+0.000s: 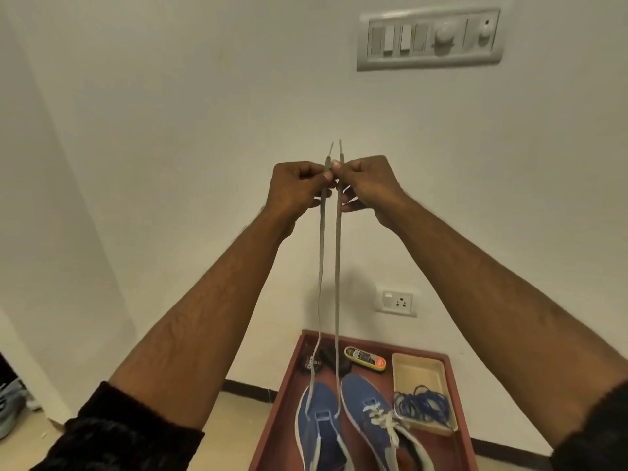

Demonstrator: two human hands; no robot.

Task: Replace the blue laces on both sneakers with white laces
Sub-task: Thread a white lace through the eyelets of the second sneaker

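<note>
While both hands are raised high against the wall (170, 130), the red tray (289, 385) lies far below them with the two blue sneakers: the right sneaker (373, 413) already carries a white lace, and the left sneaker (317, 423) has only its lowest eyelets threaded. Just right of the sneakers, the beige tray (416, 372) holds the removed blue laces (421, 402).

The white lace (337, 266) rises from the left sneaker in two strands. The left hand (299, 188) pinches one strand near its tip, the right hand (368, 185) pinches the other, thumbs almost touching.

To do this well, I judge the tips should be matched level under equal tension, so both halves come out even before crossing.

There is open room above and beside the hands; below them, the tray rim and the tins beyond the toes could snag slack lace.
</note>
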